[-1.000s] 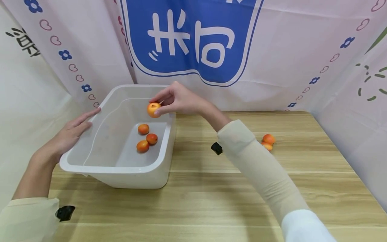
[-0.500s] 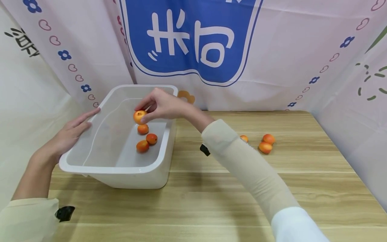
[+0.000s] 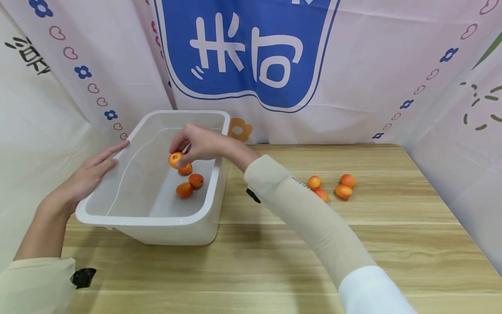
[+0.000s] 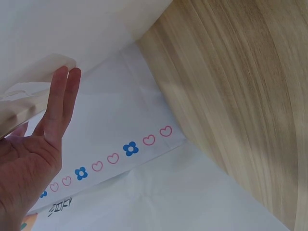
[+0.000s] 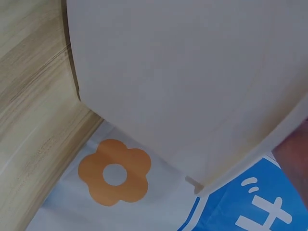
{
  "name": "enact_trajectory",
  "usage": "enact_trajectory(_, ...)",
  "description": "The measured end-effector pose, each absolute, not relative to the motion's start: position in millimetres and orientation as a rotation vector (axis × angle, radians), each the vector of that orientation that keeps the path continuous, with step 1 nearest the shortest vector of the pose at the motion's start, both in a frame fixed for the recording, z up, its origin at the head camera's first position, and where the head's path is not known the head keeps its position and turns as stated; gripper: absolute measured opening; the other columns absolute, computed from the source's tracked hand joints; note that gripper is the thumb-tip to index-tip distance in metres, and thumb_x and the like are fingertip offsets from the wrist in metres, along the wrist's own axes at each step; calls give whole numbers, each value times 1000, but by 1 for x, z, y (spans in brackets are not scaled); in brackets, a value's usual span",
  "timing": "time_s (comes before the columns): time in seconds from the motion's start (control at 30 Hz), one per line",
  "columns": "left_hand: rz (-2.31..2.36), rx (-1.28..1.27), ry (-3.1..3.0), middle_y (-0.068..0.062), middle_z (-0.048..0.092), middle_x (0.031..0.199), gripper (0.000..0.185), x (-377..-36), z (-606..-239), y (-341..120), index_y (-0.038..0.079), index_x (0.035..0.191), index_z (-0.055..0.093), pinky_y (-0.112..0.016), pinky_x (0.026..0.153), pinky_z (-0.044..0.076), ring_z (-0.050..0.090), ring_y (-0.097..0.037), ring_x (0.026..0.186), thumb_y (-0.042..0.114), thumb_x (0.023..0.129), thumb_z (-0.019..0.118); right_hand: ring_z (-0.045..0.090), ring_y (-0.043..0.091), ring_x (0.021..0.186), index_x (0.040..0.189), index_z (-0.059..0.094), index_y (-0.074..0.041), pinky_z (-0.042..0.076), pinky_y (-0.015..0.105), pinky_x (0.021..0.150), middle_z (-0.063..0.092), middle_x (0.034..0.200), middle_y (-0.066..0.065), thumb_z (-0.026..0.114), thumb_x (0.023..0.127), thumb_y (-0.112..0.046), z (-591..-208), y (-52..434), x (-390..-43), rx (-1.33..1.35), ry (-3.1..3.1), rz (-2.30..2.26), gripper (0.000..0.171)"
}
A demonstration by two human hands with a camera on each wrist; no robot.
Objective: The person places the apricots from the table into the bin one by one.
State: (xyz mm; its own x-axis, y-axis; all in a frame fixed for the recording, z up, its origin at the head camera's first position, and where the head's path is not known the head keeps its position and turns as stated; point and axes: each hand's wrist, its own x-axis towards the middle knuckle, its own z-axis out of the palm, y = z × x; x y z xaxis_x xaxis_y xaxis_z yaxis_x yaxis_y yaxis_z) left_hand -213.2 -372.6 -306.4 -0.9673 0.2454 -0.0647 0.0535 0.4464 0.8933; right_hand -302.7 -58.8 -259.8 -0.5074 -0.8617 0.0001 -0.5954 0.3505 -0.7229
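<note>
Apricot [image 3: 175, 158] pinched in the curled fingertips of the right hand [image 3: 200, 143], low inside the white tub [image 3: 157, 223], just above three more apricots [image 3: 188, 180] lying on the tub's floor. Left hand [image 3: 91, 172], fingers straight and relaxed, rests flat against the tub's outer left wall near the rim, as the left wrist view confirms. Tub stands on a wooden table [image 3: 392, 244]; four loose apricots [image 3: 330, 186] lie well to its right, before a printed cloth backdrop [image 3: 353, 65].
</note>
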Motion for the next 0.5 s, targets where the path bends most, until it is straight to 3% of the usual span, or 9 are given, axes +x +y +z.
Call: enact_trajectory(0.5, 1543, 235, 2500, 31, 48, 123, 51, -214, -306, -372, 41, 164, 27, -36, 69, 65, 70, -2, 95, 28, 115, 32, 66, 18, 92, 121, 76, -3, 57, 18, 83, 74, 106, 6, 75, 95, -5, -266, -86, -307, -1251, 2261, -788, 25)
